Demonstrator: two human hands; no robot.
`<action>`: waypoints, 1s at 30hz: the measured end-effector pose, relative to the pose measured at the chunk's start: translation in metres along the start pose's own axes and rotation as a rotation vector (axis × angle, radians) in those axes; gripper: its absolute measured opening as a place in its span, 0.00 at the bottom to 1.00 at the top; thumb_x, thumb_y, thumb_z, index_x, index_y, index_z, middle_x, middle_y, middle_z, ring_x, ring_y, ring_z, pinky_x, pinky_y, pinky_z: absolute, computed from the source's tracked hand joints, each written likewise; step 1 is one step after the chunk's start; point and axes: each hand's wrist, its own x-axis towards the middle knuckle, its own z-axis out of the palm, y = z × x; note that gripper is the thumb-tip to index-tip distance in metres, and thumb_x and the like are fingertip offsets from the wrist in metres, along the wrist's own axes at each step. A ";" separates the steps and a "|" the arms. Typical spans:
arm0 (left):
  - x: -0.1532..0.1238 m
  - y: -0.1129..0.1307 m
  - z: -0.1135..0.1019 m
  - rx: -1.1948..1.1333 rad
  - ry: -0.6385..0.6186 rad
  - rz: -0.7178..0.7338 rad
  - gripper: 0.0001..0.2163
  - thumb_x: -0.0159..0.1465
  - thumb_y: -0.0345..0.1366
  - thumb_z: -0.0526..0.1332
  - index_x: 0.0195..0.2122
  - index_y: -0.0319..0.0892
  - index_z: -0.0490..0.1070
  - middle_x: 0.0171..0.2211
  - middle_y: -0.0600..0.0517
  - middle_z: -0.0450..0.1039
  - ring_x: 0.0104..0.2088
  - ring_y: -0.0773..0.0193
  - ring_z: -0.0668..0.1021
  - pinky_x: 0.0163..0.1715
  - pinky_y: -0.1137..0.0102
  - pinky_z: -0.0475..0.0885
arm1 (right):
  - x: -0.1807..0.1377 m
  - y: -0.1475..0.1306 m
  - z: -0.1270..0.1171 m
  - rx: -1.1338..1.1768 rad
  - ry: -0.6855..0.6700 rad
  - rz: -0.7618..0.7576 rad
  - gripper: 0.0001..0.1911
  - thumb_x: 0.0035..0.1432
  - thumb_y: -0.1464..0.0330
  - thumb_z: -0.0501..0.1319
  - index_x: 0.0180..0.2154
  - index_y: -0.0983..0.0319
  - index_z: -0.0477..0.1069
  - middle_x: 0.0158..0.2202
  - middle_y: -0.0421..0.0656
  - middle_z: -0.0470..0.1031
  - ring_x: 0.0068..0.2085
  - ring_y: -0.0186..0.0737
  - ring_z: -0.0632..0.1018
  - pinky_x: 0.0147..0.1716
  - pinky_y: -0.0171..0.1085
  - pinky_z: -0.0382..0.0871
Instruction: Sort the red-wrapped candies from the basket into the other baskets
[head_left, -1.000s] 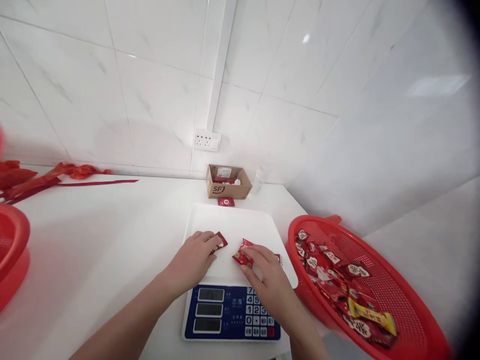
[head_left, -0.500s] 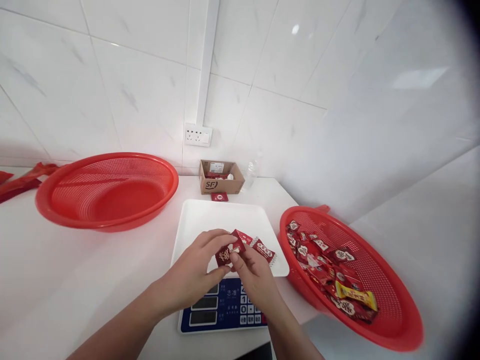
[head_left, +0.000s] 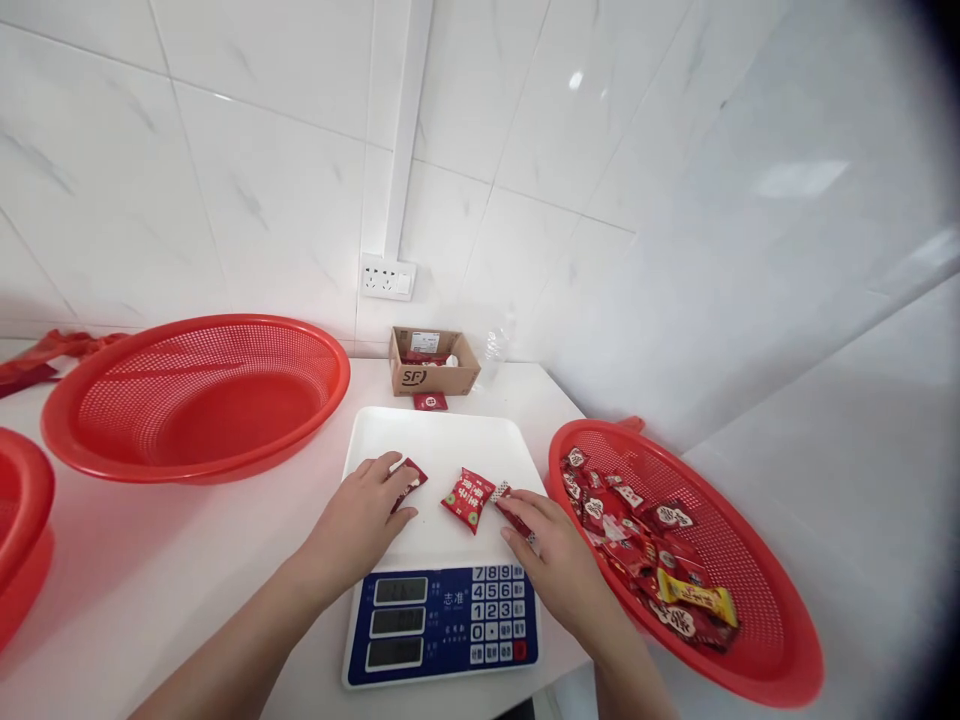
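Observation:
My left hand [head_left: 365,520] rests over the left of the scale's white pan [head_left: 442,440], thumb and fingers apart, fingers across a dark red snack packet [head_left: 411,483] that they partly cover. On the pan's right, my right hand [head_left: 553,545] is also spread, its fingers over another dark red packet [head_left: 516,512] with a checkered end. Between the hands lies a bright red packet [head_left: 468,498] that neither touches. Below the pan is the scale's blue panel [head_left: 442,625], with several display windows and a keypad.
At right, a red mesh basket [head_left: 780,600] holds many wrapped snacks, including a yellow bar [head_left: 697,597]. Another red basket [head_left: 195,390] stands at left, with part of a third [head_left: 22,520] nearer. Behind the pan are a cardboard box [head_left: 435,375] and a red packet [head_left: 430,402].
My hands have moved apart. The dark red packet they held between them now lies on the pan's left under my left fingers. The view has shifted slightly left.

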 end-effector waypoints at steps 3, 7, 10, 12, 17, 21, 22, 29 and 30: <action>0.000 0.000 0.000 0.084 -0.033 0.004 0.15 0.63 0.34 0.55 0.51 0.44 0.70 0.55 0.46 0.67 0.52 0.51 0.70 0.51 0.57 0.66 | 0.003 0.013 0.003 -0.071 -0.037 0.016 0.17 0.58 0.70 0.54 0.47 0.59 0.74 0.56 0.47 0.69 0.56 0.49 0.69 0.55 0.51 0.62; -0.001 0.004 -0.003 0.081 -0.065 0.016 0.16 0.65 0.32 0.52 0.52 0.41 0.69 0.53 0.45 0.69 0.52 0.52 0.70 0.51 0.57 0.66 | 0.019 0.007 0.007 -0.127 -0.026 0.038 0.18 0.58 0.70 0.54 0.49 0.63 0.73 0.56 0.51 0.68 0.56 0.52 0.69 0.56 0.52 0.61; -0.002 0.005 -0.002 0.085 -0.046 0.040 0.16 0.65 0.32 0.52 0.52 0.41 0.69 0.52 0.44 0.69 0.50 0.52 0.70 0.50 0.57 0.67 | 0.028 -0.013 0.014 -0.069 -0.047 -0.007 0.20 0.58 0.69 0.55 0.52 0.64 0.70 0.57 0.51 0.67 0.57 0.51 0.67 0.57 0.50 0.60; -0.003 0.005 -0.002 0.058 -0.034 0.073 0.16 0.64 0.34 0.54 0.53 0.42 0.68 0.53 0.45 0.69 0.51 0.52 0.70 0.51 0.57 0.67 | 0.028 -0.027 0.019 0.016 -0.108 -0.091 0.21 0.59 0.68 0.55 0.54 0.61 0.69 0.58 0.49 0.66 0.58 0.48 0.67 0.57 0.48 0.60; -0.007 0.006 -0.001 -0.019 -0.092 0.141 0.22 0.63 0.38 0.56 0.59 0.46 0.61 0.60 0.46 0.61 0.60 0.51 0.62 0.56 0.55 0.62 | 0.022 -0.033 0.008 0.062 -0.147 -0.118 0.21 0.60 0.62 0.55 0.54 0.57 0.68 0.60 0.46 0.64 0.60 0.46 0.65 0.59 0.48 0.59; -0.007 0.004 0.002 0.005 -0.186 0.104 0.24 0.63 0.42 0.56 0.60 0.46 0.59 0.63 0.44 0.55 0.64 0.48 0.55 0.58 0.52 0.58 | 0.024 0.013 -0.035 -0.086 0.000 0.038 0.21 0.59 0.61 0.54 0.52 0.59 0.70 0.59 0.48 0.65 0.59 0.50 0.66 0.59 0.52 0.57; -0.006 0.003 0.002 0.008 -0.190 0.095 0.24 0.63 0.43 0.55 0.61 0.46 0.59 0.64 0.44 0.54 0.64 0.47 0.54 0.59 0.51 0.58 | 0.024 0.030 -0.047 -0.113 -0.003 0.071 0.21 0.59 0.61 0.53 0.53 0.58 0.69 0.60 0.47 0.64 0.60 0.51 0.64 0.59 0.51 0.57; -0.004 0.000 -0.003 -0.055 -0.072 0.008 0.24 0.66 0.46 0.50 0.61 0.44 0.59 0.64 0.46 0.54 0.65 0.49 0.52 0.59 0.51 0.59 | 0.029 0.141 -0.066 -0.241 -0.365 0.391 0.39 0.50 0.59 0.60 0.62 0.65 0.56 0.64 0.52 0.57 0.63 0.53 0.60 0.59 0.46 0.56; -0.004 -0.001 -0.005 -0.066 -0.047 -0.003 0.24 0.66 0.46 0.49 0.61 0.44 0.59 0.64 0.47 0.55 0.65 0.50 0.52 0.58 0.51 0.59 | 0.030 0.150 -0.061 -0.240 -0.399 0.401 0.42 0.49 0.58 0.61 0.62 0.65 0.54 0.64 0.52 0.56 0.62 0.53 0.61 0.58 0.44 0.58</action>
